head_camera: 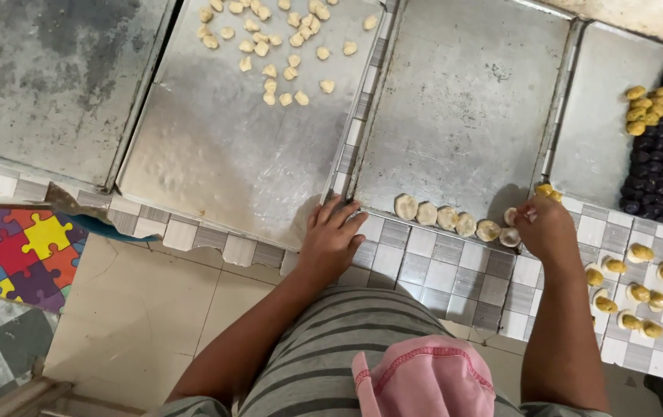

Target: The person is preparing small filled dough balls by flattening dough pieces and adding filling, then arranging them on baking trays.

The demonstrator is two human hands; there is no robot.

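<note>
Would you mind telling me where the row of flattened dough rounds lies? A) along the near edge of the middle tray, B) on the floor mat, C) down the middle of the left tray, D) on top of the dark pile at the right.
A: the dough rounds sit in a line along the near edge of the middle tray, between the left hand and the right hand.
</note>
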